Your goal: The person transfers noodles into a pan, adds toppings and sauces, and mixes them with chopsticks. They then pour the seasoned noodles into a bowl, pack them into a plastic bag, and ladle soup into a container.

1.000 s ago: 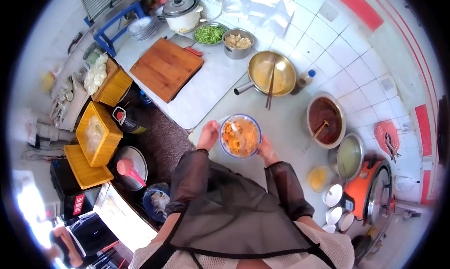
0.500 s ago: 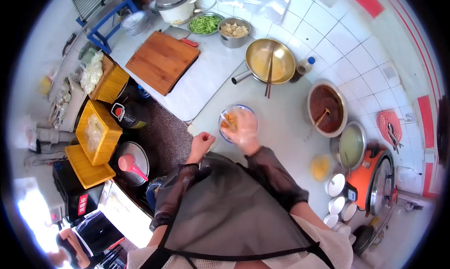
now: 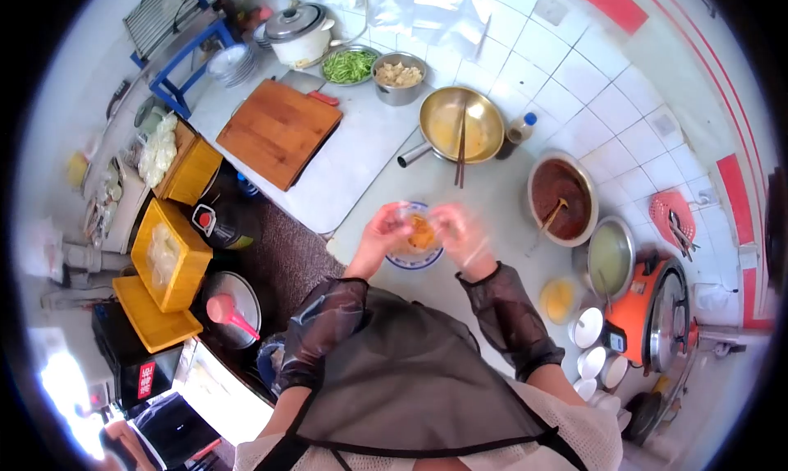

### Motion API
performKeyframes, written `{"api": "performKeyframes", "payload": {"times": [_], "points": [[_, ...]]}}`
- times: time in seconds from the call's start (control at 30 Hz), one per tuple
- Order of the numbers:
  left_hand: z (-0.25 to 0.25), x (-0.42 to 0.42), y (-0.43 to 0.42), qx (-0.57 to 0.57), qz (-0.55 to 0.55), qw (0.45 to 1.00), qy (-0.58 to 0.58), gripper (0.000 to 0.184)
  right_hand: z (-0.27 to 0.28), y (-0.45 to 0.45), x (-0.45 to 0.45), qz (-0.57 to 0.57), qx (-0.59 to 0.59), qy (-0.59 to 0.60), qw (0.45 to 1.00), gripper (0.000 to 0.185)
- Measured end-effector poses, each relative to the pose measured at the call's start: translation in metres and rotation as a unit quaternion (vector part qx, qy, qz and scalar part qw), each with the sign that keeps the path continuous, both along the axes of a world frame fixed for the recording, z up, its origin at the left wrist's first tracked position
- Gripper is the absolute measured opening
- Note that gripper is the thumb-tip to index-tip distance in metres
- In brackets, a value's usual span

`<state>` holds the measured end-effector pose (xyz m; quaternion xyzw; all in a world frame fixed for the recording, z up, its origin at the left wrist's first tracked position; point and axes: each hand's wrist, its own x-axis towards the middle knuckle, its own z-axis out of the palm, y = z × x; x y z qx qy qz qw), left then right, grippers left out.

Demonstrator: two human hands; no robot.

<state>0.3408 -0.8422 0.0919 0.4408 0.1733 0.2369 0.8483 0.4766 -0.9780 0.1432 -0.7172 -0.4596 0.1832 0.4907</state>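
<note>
Left hand (image 3: 384, 233): grip unclear.
Right hand (image 3: 464, 234): blurred, grip unclear.
Blue-rimmed white bowl (image 3: 414, 264): apparently handwork above; next likely needs steadiness.

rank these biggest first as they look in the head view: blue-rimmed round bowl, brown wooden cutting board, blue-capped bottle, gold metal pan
1. Brown wooden cutting board
2. Gold metal pan
3. Blue-rimmed round bowl, partly hidden
4. Blue-capped bottle
</note>
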Motion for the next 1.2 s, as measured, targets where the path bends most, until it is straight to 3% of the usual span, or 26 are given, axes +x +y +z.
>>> {"api": "performKeyframes", "payload": {"times": [0.03,0.07,0.1,0.13,0.2,0.23,0.27,0.3,0.37,0.4,0.43,0.47,0.53,0.57,0.6,0.63,0.7,0.73,0.8,0.93,1.0,1.07,1.1,1.13,1.17,1.2], "points": [[-0.003,0.006,-0.003,0.164,-0.068,0.980,0.086,0.025,0.001,0.000,-0.005,0.056,-0.005,-0.157,0.986,0.018],[-0.010,0.009,-0.008,0.319,-0.131,0.923,0.171,0.031,-0.004,-0.001,-0.012,0.055,-0.005,-0.156,0.986,0.018],[-0.061,0.020,-0.009,0.541,-0.119,0.827,0.100,0.037,-0.014,0.000,-0.018,0.054,0.016,-0.185,0.981,0.015],[-0.058,0.022,-0.012,0.544,-0.117,0.825,0.098,0.037,-0.023,0.005,-0.018,0.052,0.039,-0.216,0.974,0.013],[-0.046,0.026,-0.017,0.520,-0.048,0.824,0.221,0.032,-0.039,0.017,0.000,0.044,0.080,-0.235,0.968,0.011],[-0.056,0.024,-0.014,0.495,-0.021,0.832,0.249,0.029,-0.047,0.022,0.008,0.005,0.085,0.039,0.996,0.011],[-0.061,0.025,-0.012,0.493,-0.023,0.832,0.252,0.029,-0.060,0.021,0.010,-0.034,0.077,0.316,0.945,0.012],[-0.064,0.026,-0.011,0.408,-0.057,0.865,0.286,0.027,-0.082,0.018,0.006,-0.036,0.074,0.323,0.943,0.012],[-0.064,0.030,0.010,0.326,-0.087,0.887,0.314,0.026,-0.114,0.024,0.005,-0.024,-0.044,0.166,0.985,0.010],[-0.063,0.026,0.028,0.107,-0.168,0.947,0.251,0.023,-0.094,0.022,0.003,-0.023,-0.042,0.165,0.985,0.010],[-0.065,0.019,0.036,-0.123,-0.238,0.948,0.174,0.021,-0.074,0.011,-0.003,0.000,-0.015,0.017,1.000,0.013],[-0.057,0.017,0.037,-0.122,-0.236,0.948,0.174,0.021,-0.058,0.006,-0.006,0.024,0.015,-0.134,0.991,0.016],[-0.035,0.015,0.035,0.198,-0.224,0.919,0.256,0.016,-0.074,0.011,-0.002,0.017,0.037,-0.107,0.993,0.017],[-0.039,0.020,0.035,0.348,-0.217,0.889,0.203,0.013,-0.081,0.024,0.001,-0.033,0.059,0.085,0.994,0.016],[-0.039,0.022,0.030,0.348,-0.216,0.890,0.202,0.013,-0.085,0.032,0.003,-0.080,0.080,0.273,0.955,0.016],[-0.038,0.023,0.026,0.341,-0.190,0.889,0.241,0.015,-0.088,0.032,0.001,-0.076,0.083,0.271,0.956,0.016],[-0.039,0.026,0.031,0.324,-0.118,0.915,0.209,0.019,-0.084,0.038,-0.002,0.025,-0.051,0.135,0.989,0.013],[-0.048,0.024,0.035,0.334,-0.115,0.913,0.203,0.019,-0.082,0.037,-0.005,0.023,-0.041,0.127,0.991,0.013],[-0.051,0.021,0.038,0.135,-0.151,0.940,0.273,0.021,-0.068,0.027,-0.011,0.050,-0.022,-0.097,0.994,0.015],[-0.043,0.014,0.041,0.062,-0.183,0.953,0.235,0.020,-0.050,0.030,-0.005,0.147,0.012,-0.231,0.962,0.032],[-0.038,0.016,0.035,0.344,-0.132,0.897,0.243,0.014,-0.061,0.028,0.006,0.109,-0.113,0.018,0.988,0.036],[-0.028,0.023,0.029,0.474,-0.094,0.854,0.194,0.013,-0.116,0.046,0.019,0.050,0.081,0.196,0.976,0.037],[-0.014,0.030,0.032,0.611,-0.027,0.788,0.072,0.017,-0.109,0.047,0.018,0.120,0.091,0.300,0.942,0.035],[-0.008,0.031,0.034,0.725,0.041,0.685,-0.056,0.020,-0.102,0.049,0.019,0.153,0.099,0.351,0.918,0.035],[-0.013,0.027,0.033,0.723,0.037,0.688,-0.053,0.020,-0.097,0.051,0.022,0.184,0.104,0.402,0.891,0.034],[-0.017,0.024,0.033,0.714,0.047,0.698,-0.031,0.020,-0.098,0.047,0.029,0.189,0.010,0.259,0.947,0.034]]}}
